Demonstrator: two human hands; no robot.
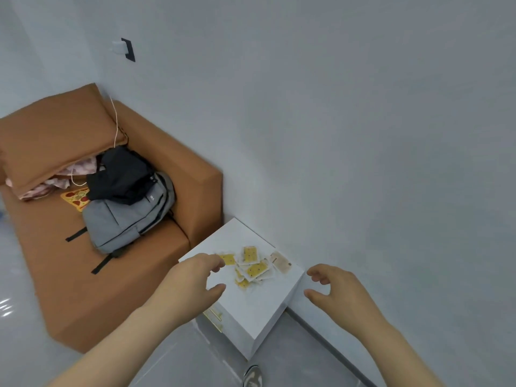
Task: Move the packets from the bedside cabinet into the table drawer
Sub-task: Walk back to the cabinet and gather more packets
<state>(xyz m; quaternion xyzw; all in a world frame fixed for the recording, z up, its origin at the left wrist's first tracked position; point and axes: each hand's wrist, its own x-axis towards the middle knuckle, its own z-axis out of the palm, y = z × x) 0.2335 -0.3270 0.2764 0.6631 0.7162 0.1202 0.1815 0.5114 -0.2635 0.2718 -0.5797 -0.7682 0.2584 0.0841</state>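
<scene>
**A:** Packets [252, 265] piled on the bedside cabinet [259, 311], both hands wide and empty: left hand [192, 277], right hand [335, 286]. Tricky?

**B:** Nah, look light, floppy, probably slick. Pinch edges, or scoop.

You have a white bedside cabinet [251, 308] in the lower centre of the frame, set in the corner against the wall. On its top, toward the upper part of the surface, lies a loose heap of yellow-and-white packets [252, 268], several overlapping. One paler, pinkish packet [281, 262] sits just right of the heap, near the cabinet's right edge. To the left in the frame, a brown sofa [83, 275] carries a grey backpack [125, 216].
</scene>
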